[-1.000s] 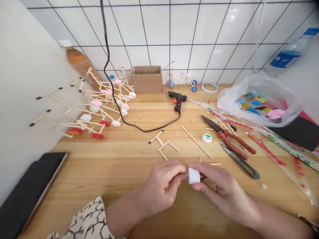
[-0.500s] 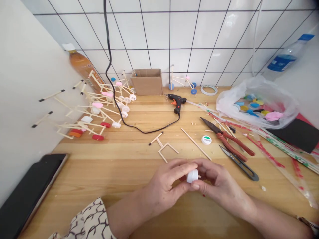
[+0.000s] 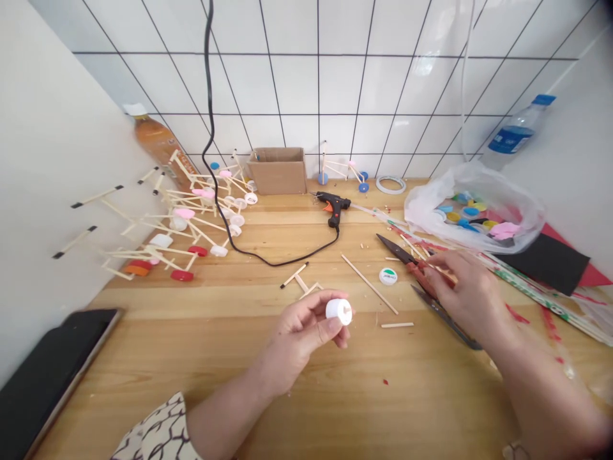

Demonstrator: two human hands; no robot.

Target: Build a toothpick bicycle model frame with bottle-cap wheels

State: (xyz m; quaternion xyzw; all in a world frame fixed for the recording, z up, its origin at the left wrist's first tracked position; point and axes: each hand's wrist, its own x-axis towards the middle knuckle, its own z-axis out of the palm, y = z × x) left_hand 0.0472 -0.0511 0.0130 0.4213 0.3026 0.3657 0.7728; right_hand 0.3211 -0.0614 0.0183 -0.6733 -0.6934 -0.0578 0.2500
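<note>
My left hand pinches a white bottle cap between thumb and fingers. A bit of pale stick shows at the middle of the cap's face. On the right, my right hand lies over the red handles of the pliers, fingers curled onto them. The pliers still rest on the table, beside dark thread snips partly under my hand. A wooden T-shaped stick frame is half hidden behind my left hand. Between my hands are a long stick, a short stick and a white cap with a green mark.
A black glue gun with its cord lies behind. Several stick-and-cap models stand at left, near a tea bottle and a dark phone-like slab. A cardboard box and tape roll stand by the wall; a bag of caps at right.
My right hand has left the white cap and moved right onto the pliers' handles. My left hand keeps the cap, now farther left. A short stick now shows on the table. The view has shifted slightly.
</note>
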